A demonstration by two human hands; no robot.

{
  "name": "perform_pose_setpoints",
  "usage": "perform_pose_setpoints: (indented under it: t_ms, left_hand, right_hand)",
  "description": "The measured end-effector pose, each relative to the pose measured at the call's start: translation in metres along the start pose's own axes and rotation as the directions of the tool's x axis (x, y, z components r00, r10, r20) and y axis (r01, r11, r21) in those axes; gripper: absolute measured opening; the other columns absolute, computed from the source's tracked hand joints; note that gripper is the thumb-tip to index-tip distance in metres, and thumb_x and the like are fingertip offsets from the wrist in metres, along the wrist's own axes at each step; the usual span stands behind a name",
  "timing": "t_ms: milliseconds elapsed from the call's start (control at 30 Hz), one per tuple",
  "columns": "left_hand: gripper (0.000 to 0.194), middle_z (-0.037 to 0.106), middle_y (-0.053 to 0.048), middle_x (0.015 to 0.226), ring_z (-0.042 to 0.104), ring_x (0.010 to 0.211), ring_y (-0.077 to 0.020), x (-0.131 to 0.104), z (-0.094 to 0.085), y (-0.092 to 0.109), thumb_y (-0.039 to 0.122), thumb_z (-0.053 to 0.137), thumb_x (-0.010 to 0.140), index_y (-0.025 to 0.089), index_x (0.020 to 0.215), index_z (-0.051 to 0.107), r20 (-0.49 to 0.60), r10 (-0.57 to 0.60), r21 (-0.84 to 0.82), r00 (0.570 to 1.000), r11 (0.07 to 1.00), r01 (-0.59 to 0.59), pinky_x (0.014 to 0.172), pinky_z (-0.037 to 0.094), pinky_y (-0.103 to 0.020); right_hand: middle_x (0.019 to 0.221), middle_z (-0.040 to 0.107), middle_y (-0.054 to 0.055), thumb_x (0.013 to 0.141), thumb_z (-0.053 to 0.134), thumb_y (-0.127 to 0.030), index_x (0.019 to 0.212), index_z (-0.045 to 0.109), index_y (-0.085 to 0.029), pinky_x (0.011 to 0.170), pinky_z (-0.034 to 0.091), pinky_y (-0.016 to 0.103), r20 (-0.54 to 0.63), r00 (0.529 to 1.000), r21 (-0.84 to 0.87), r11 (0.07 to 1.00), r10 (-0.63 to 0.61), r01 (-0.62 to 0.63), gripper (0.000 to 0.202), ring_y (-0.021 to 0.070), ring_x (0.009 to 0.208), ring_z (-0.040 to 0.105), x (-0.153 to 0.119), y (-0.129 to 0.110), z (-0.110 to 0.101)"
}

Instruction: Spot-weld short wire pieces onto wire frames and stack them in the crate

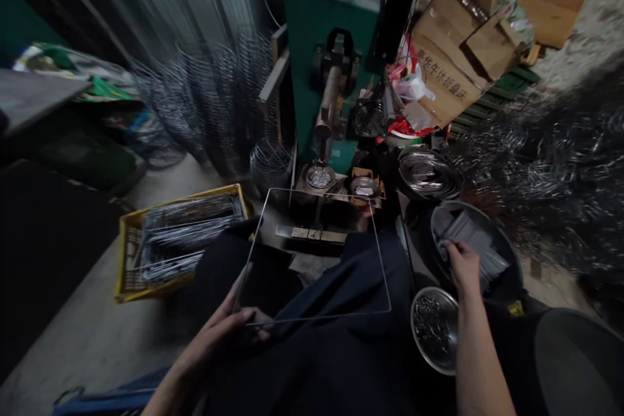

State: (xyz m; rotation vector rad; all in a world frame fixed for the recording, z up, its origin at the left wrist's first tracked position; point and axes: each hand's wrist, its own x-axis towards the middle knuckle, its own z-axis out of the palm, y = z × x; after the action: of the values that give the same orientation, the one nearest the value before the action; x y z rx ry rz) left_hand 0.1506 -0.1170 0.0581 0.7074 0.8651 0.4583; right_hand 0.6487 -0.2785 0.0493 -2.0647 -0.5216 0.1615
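My left hand point(244, 320) is closed on one corner of a thin rectangular wire frame point(316, 318), which is tilted up over my lap. Inside a dark round tub point(515, 266) on the right lie stacked grey, flat-looking pieces point(490, 263). My right hand point(463, 263) reaches into this tub, its fingers pinched together at the edge of the stack; what they grip is too small to make out. Just below that hand stands a metal bowl point(415, 331) of small shiny metal parts point(431, 325).
A green machine point(305, 78) with a cylindrical arm point(331, 94) stands ahead, two small dishes below it. Left is a yellow crate point(121, 253) of wire pieces, with wire baskets point(209, 91) behind. Cardboard boxes point(448, 58) and tangled wire point(550, 169) crowd the right.
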Motion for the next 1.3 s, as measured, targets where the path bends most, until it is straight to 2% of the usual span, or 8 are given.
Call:
perform_pose_setpoints:
  t_ms: [100, 200, 300, 433, 533, 767, 1067, 1300]
  left_hand:
    - [0.098, 0.071, -0.008, 0.070, 0.067, 0.060, -0.0226, 0.013, 0.000, 0.000, 0.026, 0.071, 0.080, 0.025, 0.157, 0.009, 0.077, 0.033, -0.020, 0.996, 0.999, -0.031, 0.057, 0.049, -0.027]
    - [0.098, 0.071, -0.009, 0.070, 0.065, 0.058, -0.0210, 0.017, -0.005, 0.001, 0.023, 0.070, 0.079, 0.023, 0.157, 0.010, 0.093, 0.061, -0.029, 0.994, 0.998, -0.058, 0.057, 0.049, -0.028]
    - [0.099, 0.070, -0.006, 0.068, 0.062, 0.055, -0.0186, 0.010, -0.022, -0.001, 0.022, 0.072, 0.077, 0.026, 0.156, 0.012, 0.024, 0.084, -0.060, 0.996, 0.995, -0.082, 0.055, 0.048, -0.026]
    - [0.102, 0.069, -0.003, 0.069, 0.058, 0.051, -0.0146, 0.000, -0.041, -0.010, 0.021, 0.074, 0.076, 0.031, 0.156, 0.011, -0.093, 0.137, -0.099, 0.986, 0.984, -0.146, 0.051, 0.047, -0.023]
    - [0.104, 0.070, -0.004, 0.072, 0.059, 0.052, -0.0148, 0.001, -0.039, -0.015, 0.019, 0.074, 0.075, 0.033, 0.156, 0.009, -0.091, 0.142, -0.136, 0.986, 0.979, -0.153, 0.052, 0.048, -0.023]
    - [0.096, 0.069, -0.005, 0.069, 0.062, 0.054, -0.0159, 0.005, -0.033, -0.012, 0.018, 0.071, 0.078, 0.029, 0.156, 0.015, 0.002, 0.123, -0.164, 0.992, 0.979, -0.121, 0.052, 0.049, -0.023]
    - [0.105, 0.071, -0.006, 0.072, 0.064, 0.054, -0.0179, 0.030, -0.022, -0.016, 0.021, 0.071, 0.079, 0.031, 0.156, 0.000, 0.052, 0.129, -0.184, 0.990, 0.976, -0.117, 0.048, 0.047, -0.023]
    - [0.100, 0.072, -0.008, 0.074, 0.066, 0.058, -0.0207, 0.026, -0.021, -0.007, 0.022, 0.066, 0.083, 0.029, 0.156, 0.000, 0.119, 0.128, -0.098, 0.985, 0.988, -0.117, 0.053, 0.051, -0.026]
  right_hand:
    - [0.102, 0.074, 0.012, 0.081, 0.069, -0.050, 0.115, 0.070, -0.015, 0.070, 0.058, 0.034, 0.234, 0.967, 0.203, 0.978, -0.100, 0.052, 0.048, 0.0239, 0.084, 0.071, -0.056, -0.021, 0.008]
    - [0.128, 0.065, 0.013, 0.085, 0.066, -0.050, 0.129, 0.063, -0.022, 0.092, 0.055, 0.046, 0.459, 0.858, 0.321, 0.943, -0.232, 0.084, 0.053, 0.0302, 0.115, 0.063, -0.100, -0.050, 0.015]
    - [0.141, 0.054, 0.014, 0.084, 0.064, -0.059, 0.139, 0.055, -0.021, 0.106, 0.044, 0.052, 0.561, 0.760, 0.344, 0.927, -0.328, 0.146, 0.067, 0.0323, 0.131, 0.050, -0.118, -0.073, 0.011]
    - [0.146, 0.049, 0.012, 0.086, 0.067, -0.050, 0.144, 0.049, -0.022, 0.114, 0.033, 0.052, 0.575, 0.750, 0.250, 0.943, -0.327, 0.220, 0.068, 0.0314, 0.135, 0.046, -0.118, -0.089, -0.004]
    - [0.143, 0.052, 0.011, 0.086, 0.068, -0.043, 0.144, 0.050, -0.023, 0.114, 0.034, 0.051, 0.565, 0.746, 0.202, 0.935, -0.353, 0.290, 0.063, 0.0315, 0.132, 0.050, -0.116, -0.103, -0.008]
    - [0.144, 0.052, 0.009, 0.085, 0.068, -0.043, 0.143, 0.051, -0.026, 0.112, 0.039, 0.052, 0.677, 0.538, 0.171, 0.818, -0.502, 0.549, 0.063, 0.0330, 0.134, 0.047, -0.131, -0.135, 0.004]
    - [0.143, 0.053, 0.008, 0.087, 0.067, -0.037, 0.145, 0.046, -0.030, 0.114, 0.033, 0.056, 0.616, 0.549, 0.005, 0.699, -0.565, 0.715, 0.063, 0.0320, 0.133, 0.048, -0.132, -0.141, 0.000]
    - [0.142, 0.054, 0.011, 0.087, 0.066, -0.042, 0.149, 0.041, -0.029, 0.111, 0.035, 0.056, 0.725, 0.427, 0.014, 0.631, -0.541, 0.776, 0.068, 0.0322, 0.134, 0.046, -0.142, -0.144, 0.025]
